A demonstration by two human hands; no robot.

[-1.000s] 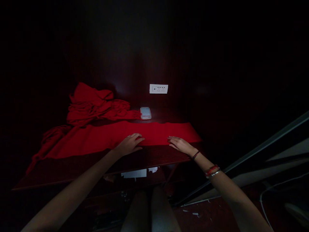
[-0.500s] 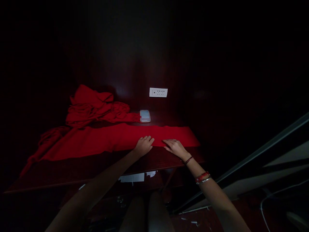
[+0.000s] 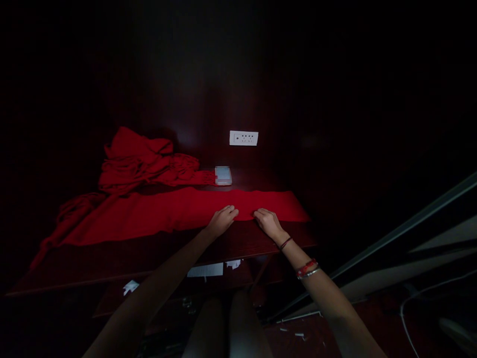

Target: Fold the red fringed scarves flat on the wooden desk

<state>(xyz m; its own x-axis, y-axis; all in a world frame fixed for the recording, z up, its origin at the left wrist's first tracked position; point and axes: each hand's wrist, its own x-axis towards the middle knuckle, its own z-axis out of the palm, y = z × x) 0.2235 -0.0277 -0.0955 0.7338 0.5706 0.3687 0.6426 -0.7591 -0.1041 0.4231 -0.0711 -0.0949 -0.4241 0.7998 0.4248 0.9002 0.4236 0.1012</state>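
A long red scarf (image 3: 197, 205) lies spread flat along the dark table, narrowing to a bunched, stringy end at the left. My left hand (image 3: 223, 219) has its fingers curled in on the scarf's near edge, right of the middle. A short way to the right, my right hand (image 3: 267, 221) is closed with its fingertips on the same edge. Little of the cloth between the fingers shows. Behind, a crumpled heap of red cloth (image 3: 137, 161) stretches rightward to a small pale, blurred-out rectangular item (image 3: 223, 175).
A white power socket (image 3: 243, 138) is on the dark wall behind the table (image 3: 156, 256). White papers (image 3: 205, 270) lie on a shelf below the tabletop. At lower right are a white cable (image 3: 404, 318) and paper scraps on the floor.
My right hand's fingers have curled from stretched out to closed at the scarf's near edge. My left hand's fingers have drawn in a little. The camera view has shifted slightly.
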